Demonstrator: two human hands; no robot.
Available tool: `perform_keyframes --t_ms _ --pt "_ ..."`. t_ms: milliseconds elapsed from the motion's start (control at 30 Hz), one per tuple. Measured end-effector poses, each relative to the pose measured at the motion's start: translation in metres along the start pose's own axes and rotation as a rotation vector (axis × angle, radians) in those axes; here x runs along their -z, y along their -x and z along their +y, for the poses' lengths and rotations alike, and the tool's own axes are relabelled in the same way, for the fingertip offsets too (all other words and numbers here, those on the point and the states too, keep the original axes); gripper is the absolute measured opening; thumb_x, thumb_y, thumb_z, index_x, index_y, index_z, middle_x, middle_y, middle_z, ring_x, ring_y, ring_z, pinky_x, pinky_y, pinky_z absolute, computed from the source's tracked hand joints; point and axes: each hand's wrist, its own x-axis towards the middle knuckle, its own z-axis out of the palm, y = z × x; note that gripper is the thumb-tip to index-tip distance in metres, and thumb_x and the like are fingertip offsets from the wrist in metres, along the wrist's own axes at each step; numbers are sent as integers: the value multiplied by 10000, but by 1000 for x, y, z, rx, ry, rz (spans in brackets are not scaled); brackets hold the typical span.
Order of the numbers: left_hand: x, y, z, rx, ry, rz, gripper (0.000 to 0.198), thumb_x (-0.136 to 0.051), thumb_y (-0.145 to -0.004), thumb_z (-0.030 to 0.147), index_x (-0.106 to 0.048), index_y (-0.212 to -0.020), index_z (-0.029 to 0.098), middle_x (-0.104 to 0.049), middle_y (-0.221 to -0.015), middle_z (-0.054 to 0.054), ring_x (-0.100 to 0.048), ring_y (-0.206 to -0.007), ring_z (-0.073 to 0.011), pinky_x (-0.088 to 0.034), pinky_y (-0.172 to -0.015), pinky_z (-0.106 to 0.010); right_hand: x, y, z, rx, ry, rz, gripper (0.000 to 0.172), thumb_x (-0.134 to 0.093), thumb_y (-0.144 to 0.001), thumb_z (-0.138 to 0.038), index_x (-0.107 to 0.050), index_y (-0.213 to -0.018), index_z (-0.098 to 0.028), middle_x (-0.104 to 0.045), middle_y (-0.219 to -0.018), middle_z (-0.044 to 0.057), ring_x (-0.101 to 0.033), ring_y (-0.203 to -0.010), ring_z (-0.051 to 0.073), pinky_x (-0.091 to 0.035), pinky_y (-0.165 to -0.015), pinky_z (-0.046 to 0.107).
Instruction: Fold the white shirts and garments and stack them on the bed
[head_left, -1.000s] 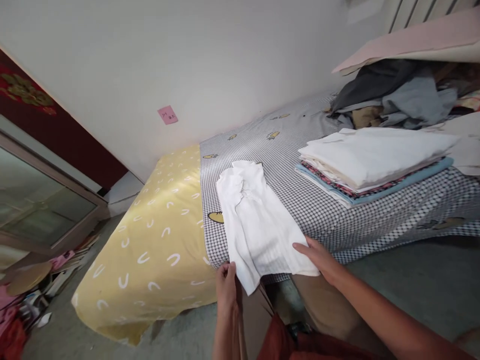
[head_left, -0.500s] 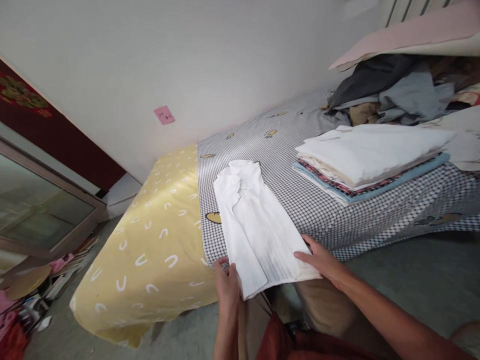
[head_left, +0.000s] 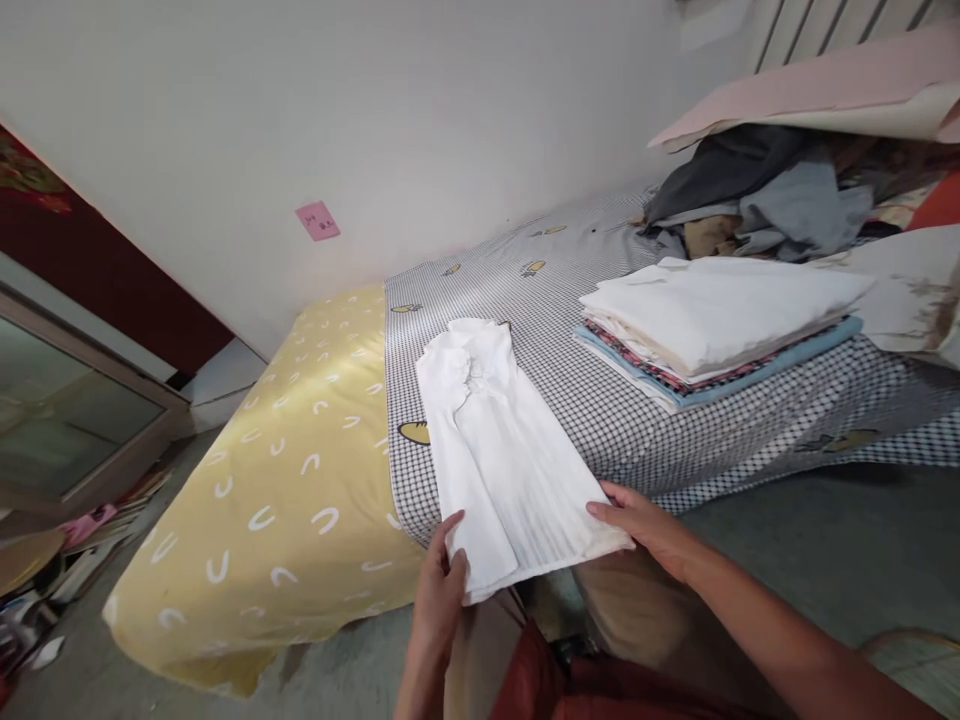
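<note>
A white garment [head_left: 510,450], folded lengthwise, lies on the checkered sheet of the bed, with its gathered neck part away from me and its lower edge over the bed's near edge. My left hand [head_left: 442,575] pinches the garment's lower left corner. At the lower right corner, my right hand [head_left: 645,525] grips the cloth between thumb and fingers. To the right on the bed sits a stack of folded clothes [head_left: 720,315], white on top, with patterned and light blue layers below.
A yellow cloth [head_left: 300,450] with white curved marks covers the bed's left end. Rumpled dark and grey clothes [head_left: 757,190] are heaped at the back right. Assorted items lie on the floor at the left, near a glass-fronted cabinet [head_left: 67,420].
My left hand has shifted slightly left and down along the garment's edge. The whole view has moved a little to the right. My right hand keeps its grip.
</note>
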Motion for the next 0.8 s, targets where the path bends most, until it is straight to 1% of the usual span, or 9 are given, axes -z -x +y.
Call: perform_keyframes --t_ms 100,167,267,367,433,500,633,733,800 --pt "9 9 1 138 104 -67 650 -713 -706 460 -612 -1275 164 -581 -672 42 -506 -571 -119 -418 -538 -233 12 5 9 -34 147 -31 491 -711 -764 -597 -647 -1059 -210 -594 -587 -65 -452 -413 87 -229 -396 201" --pt "13 13 -3 172 88 -55 741 -755 -669 507 -591 -1302 159 -465 -593 91 -433 -497 -106 -375 -471 -226 19 6 16 -25 236 -27 463 -668 -788 -630 -622 -988 -215 -532 -537 -86 -419 -383 76 -178 -401 198" --pt "24 18 -19 166 -28 -50 728 -711 -698 574 -611 -1284 152 -455 -565 89 -449 -463 -126 -385 -437 -243 32 7 26 -16 342 28 452 -567 -822 -668 -597 -881 -221 -557 -548 -68 -439 -371 86 -195 -399 203" --pt "41 22 -38 124 -279 21 548 -547 -837 567 -683 -1174 156 -563 -572 22 -537 -480 -175 -441 -476 -287 47 5 35 99 566 209 395 -495 -860 -586 -646 -919 -226 -627 -630 -14 -531 -438 142 -357 -442 256" --pt "50 23 -43 7 -551 159 452 -460 -926 462 -696 -1182 174 -693 -760 -69 -658 -650 -228 -529 -622 -355 55 4 40 296 827 408 345 -501 -868 -446 -683 -1058 -223 -692 -791 52 -644 -633 218 -480 -583 328" --pt "52 20 -40 -187 -840 291 423 -423 -976 345 -654 -1301 202 -717 -1081 -153 -700 -957 -287 -549 -845 -454 58 1 42 519 1077 530 394 -493 -884 -316 -675 -1220 -221 -713 -1024 121 -677 -901 293 -518 -775 414" --pt "42 -5 -30 -566 -1190 348 479 -492 -984 264 -533 -1459 307 -515 -1499 -177 -471 -1403 -352 -355 -1149 -590 44 -11 35 798 1308 494 413 -448 -969 -219 -656 -1318 -291 -651 -1323 116 -584 -1231 319 -404 -1065 525" --pt "36 -30 -26 -766 -1303 287 599 -535 -961 193 -433 -1507 418 -461 -1577 -110 -339 -1503 -347 -183 -1227 -635 28 -26 23 920 1379 459 444 -454 -985 -147 -653 -1322 -356 -602 -1432 68 -462 -1407 302 -269 -1185 563" --pt "34 -43 -21 -897 -1344 234 668 -541 -948 143 -391 -1515 461 -508 -1548 -82 -355 -1499 -328 -105 -1245 -633 20 -37 15 1017 1425 439 529 -441 -975 -68 -626 -1353 -388 -570 -1479 54 -379 -1477 302 -210 -1204 614"
